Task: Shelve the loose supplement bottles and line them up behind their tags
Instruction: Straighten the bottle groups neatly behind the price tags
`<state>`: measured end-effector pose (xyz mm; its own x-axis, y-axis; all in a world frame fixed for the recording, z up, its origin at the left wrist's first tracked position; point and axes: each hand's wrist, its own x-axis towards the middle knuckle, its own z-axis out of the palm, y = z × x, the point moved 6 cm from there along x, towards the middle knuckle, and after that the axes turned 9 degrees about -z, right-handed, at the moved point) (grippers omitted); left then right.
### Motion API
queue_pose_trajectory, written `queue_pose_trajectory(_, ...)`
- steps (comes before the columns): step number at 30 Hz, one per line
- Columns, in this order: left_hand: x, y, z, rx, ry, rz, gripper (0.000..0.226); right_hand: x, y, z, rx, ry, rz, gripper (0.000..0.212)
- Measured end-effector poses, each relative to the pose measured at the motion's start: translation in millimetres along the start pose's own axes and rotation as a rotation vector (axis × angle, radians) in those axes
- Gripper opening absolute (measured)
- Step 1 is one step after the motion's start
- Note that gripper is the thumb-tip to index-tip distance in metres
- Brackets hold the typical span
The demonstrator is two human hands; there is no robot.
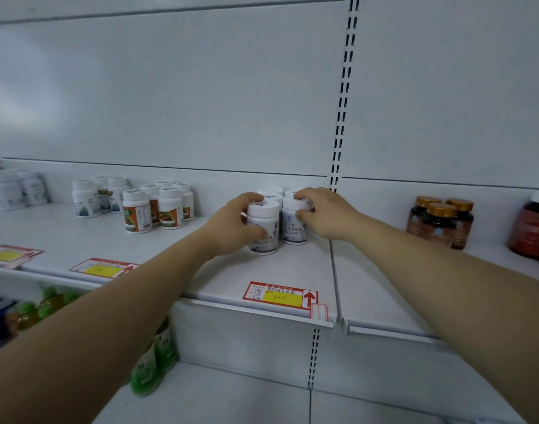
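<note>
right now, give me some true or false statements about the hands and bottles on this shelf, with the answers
1. The left hand holds the left white bottle. True.
2. The right hand hangs free of the bottles. False: its fingers curl round the right white bottle.
3. A red and yellow price tag lies at the edge of the shelf, in front of the white bottles. True.
4. The brown bottles with gold caps stand left of the hands. False: they stand to the right.
5. Both held bottles lie on their sides. False: both are upright.
</note>
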<state>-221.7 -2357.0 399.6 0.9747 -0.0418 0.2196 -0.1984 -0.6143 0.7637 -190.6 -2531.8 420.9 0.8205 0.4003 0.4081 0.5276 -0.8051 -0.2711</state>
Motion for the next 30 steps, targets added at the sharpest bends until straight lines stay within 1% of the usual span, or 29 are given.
queue_pose_trajectory(3, -1.7, -0.9, 1.4, 0.009, 0.007, -0.009, 0.064, 0.6, 0.5, 1.2, -0.009, -0.017, -0.007, 0.046)
queue_pose_trajectory(6, -3.5, -0.3, -1.2, 0.036, -0.006, -0.001, 0.068, 3.9, 0.6, -4.2, -0.035, -0.039, 0.008, 0.053)
queue_pose_trajectory(9, -2.7, -2.8, -16.0, 0.145, 0.015, -0.018, 0.068, 11.1, -4.9, -15.9, -0.061, -0.013, -0.002, 0.056)
queue_pose_trajectory(12, -3.4, -9.6, -38.6, 0.310, 0.027, -0.038, 0.065, 18.9, -17.9, -22.7, -0.072, -0.011, -0.003, 0.055)
queue_pose_trajectory(15, -9.8, -17.3, -69.6, 0.450, 0.061, -0.016, 0.064, 31.4, -41.7, -26.0, -0.074, 0.006, -0.016, 0.053)
queue_pose_trajectory(18, -16.0, -29.7, -105.8, 0.519, 0.097, -0.002, 0.063, 47.1, -75.0, -17.1, -0.057, 0.001, -0.022, 0.054)
queue_pose_trajectory(21, -21.6, -47.7, -139.9, 0.571, 0.102, 0.016, 0.053, 62.5, -113.9, 6.2, -0.092, -0.033, -0.034, 0.057)
queue_pose_trajectory(23, -22.8, -66.1, -159.2, 0.588, 0.088, 0.015, 0.052, 71.0, -136.4, 24.6, -0.124, -0.066, -0.032, 0.059)
queue_pose_trajectory(25, -21.0, -91.3, -181.7, 0.562, 0.065, -0.013, 0.059, 80.5, -159.1, 44.2, -0.146, -0.091, -0.017, 0.060)
queue_pose_trajectory(27, -17.5, -116.6, -200.5, 0.516, 0.037, -0.029, 0.061, 89.0, -179.5, 61.6, -0.167, -0.102, -0.007, 0.061)
queue_pose_trajectory(30, -8.9, -149.5, -217.5, 0.455, 0.000, -0.093, 0.072, 96.0, -199.9, 82.5, -0.160, -0.106, 0.038, 0.062)
